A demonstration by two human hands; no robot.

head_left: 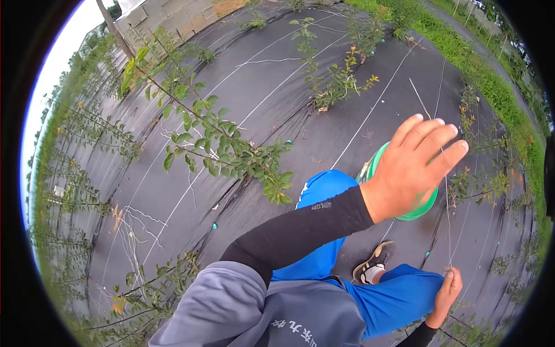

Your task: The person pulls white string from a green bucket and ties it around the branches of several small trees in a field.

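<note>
My left hand (413, 162), in a black arm sleeve (306, 228), is stretched out over a green bucket (421, 213) with its fingers spread; its thumb is hidden. The hand covers much of the bucket in this view. At the lower right my right hand (448, 292) has its thumb and fingers pinched on the end of a thin pale string (448, 231). The string runs up from there toward my left hand's fingertips. Beyond those fingers a thin, straw-coloured strand (418, 95) sticks out.
Black ground cover (300, 136) with white lines lies around me. A leafy sapling (225, 139) leans at left; more saplings (341, 81) stand in rows. Loose white strings (136, 231) lie at left. My shoe (373, 260) is beside the bucket. Grass (462, 52) borders the right.
</note>
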